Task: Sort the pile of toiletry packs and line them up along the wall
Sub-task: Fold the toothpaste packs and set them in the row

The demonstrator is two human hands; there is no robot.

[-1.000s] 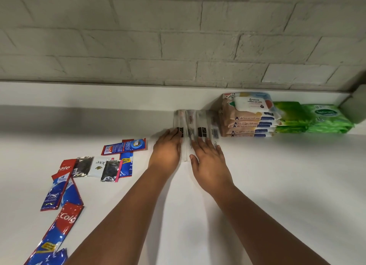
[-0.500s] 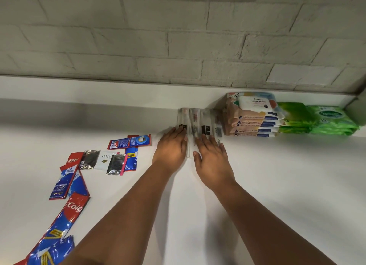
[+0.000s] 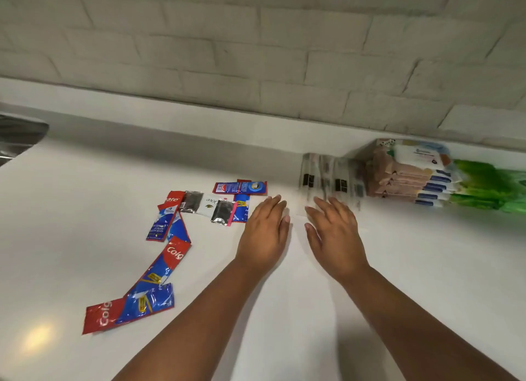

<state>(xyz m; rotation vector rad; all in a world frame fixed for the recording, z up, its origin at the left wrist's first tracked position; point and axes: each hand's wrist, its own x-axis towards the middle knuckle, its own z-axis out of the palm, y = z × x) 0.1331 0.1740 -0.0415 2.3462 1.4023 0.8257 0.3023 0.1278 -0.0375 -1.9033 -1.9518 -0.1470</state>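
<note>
Landmark for this entry: the pale painted brick wall [image 3: 256, 39], with a low white ledge at its foot.

1. White glossy table [image 3: 370, 266]. It runs out from the wall and carries every item below.
2. Clear plastic sachets with small black labels [image 3: 330, 178]. I log them standing in a short row at the foot of the wall; motion blur keeps me from counting them.
3. Stack of tan and white wet-wipe packs with blue edges [image 3: 410, 175]. It sits against the wall, just right of the clear sachets.
4. Green wet-wipe packs [image 3: 489, 187]. They lie along the wall, touching the right side of the tan stack, and are blurred.
5. Loose pile of red and blue toothpaste sachets [image 3: 170, 255] mixed with black and silver sachets [image 3: 222, 211]. It lies well out from the wall, left of the hands, trailing toward me.
6. Left hand [image 3: 264, 235]. I see its palm down, the grip wide, fingers straight and holding nothing, short of the wall and beside the loose pile.
7. Right hand [image 3: 336, 232]. Also palm down with a wide, empty grip, its fingertips near the clear sachets; I cannot tell whether they touch.
8. Grey metal edge [image 3: 20, 135], far left below the wall, cut off by the frame.
</note>
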